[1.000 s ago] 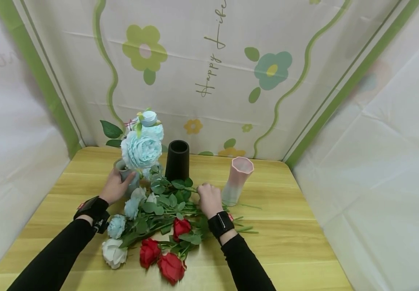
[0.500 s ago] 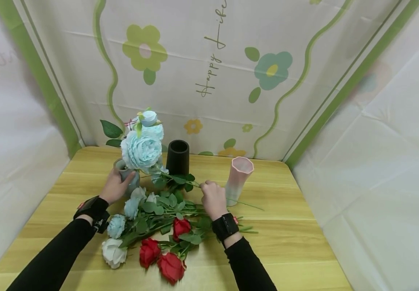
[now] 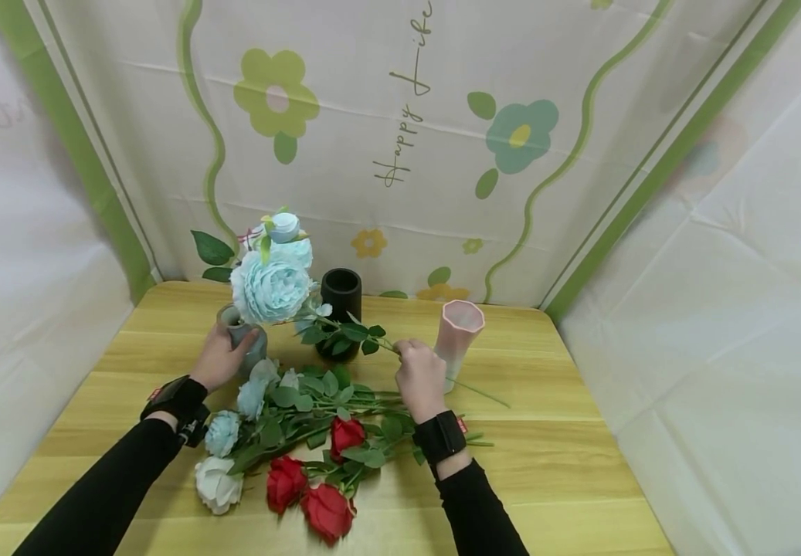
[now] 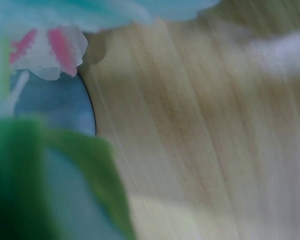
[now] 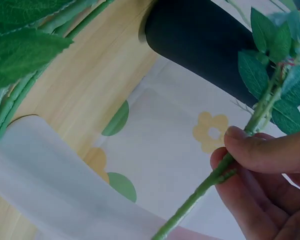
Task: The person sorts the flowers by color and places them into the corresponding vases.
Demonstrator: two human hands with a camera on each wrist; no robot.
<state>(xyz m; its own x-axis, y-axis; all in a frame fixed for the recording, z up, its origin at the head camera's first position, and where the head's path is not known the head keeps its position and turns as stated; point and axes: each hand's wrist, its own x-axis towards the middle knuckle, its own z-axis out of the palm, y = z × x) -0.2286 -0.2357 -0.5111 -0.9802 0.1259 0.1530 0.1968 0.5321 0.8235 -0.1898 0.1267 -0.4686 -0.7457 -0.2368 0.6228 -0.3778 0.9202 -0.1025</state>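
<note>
My left hand point(image 3: 218, 359) grips a small grey-blue vase point(image 3: 256, 355) at the table's left, thumb along its side. Large pale-blue artificial flowers point(image 3: 271, 286) rise above its mouth. Between thumb and fingers, my right hand point(image 3: 422, 378) pinches a green flower stem point(image 5: 192, 200), just below its leaves point(image 5: 252, 75). This stem slants up leftward in the head view, its pale-blue bloom point(image 3: 311, 315) partly hidden behind the big flowers. In the left wrist view, a blurred green leaf point(image 4: 85, 160) and petals block much of the vase; the left hand is out of that view.
A black vase point(image 3: 341, 292) stands behind the held stem, and a pink-white vase point(image 3: 459, 332) beside my right hand. Nearer lies a pile of leafy stems point(image 3: 303, 398) with red roses point(image 3: 327, 511), a white rose point(image 3: 218, 485) and pale-blue blooms. A printed curtain point(image 3: 344, 177) backs the table.
My right hand has moved right and slightly up, lifting the stem with its leaves and pale-blue bloom off the pile. My left hand stays on the grey-blue vase.
</note>
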